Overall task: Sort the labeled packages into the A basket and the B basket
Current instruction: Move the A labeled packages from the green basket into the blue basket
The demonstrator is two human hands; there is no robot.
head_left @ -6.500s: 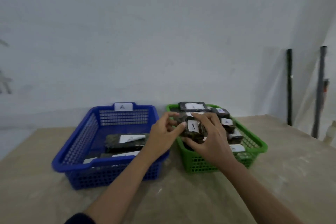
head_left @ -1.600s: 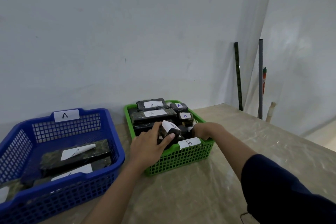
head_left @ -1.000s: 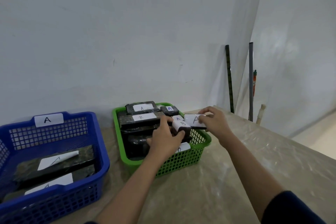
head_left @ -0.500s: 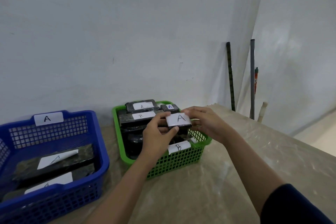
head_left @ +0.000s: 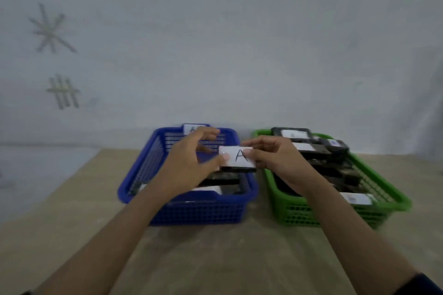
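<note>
A pale wall (head_left: 239, 43) is seen across the upper frame. At upper left, a star-shaped mark (head_left: 51, 30) is made out on it, with a grid-like mark (head_left: 63, 92) below. A beige tabletop (head_left: 215, 258) is spread across the lower frame.

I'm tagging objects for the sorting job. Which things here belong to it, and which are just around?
Part of the job:
- package labelled A, held by left hand and right hand
- blue basket
- green basket
- packages in the green basket

Just around:
- table
- tape marks on the wall
</note>
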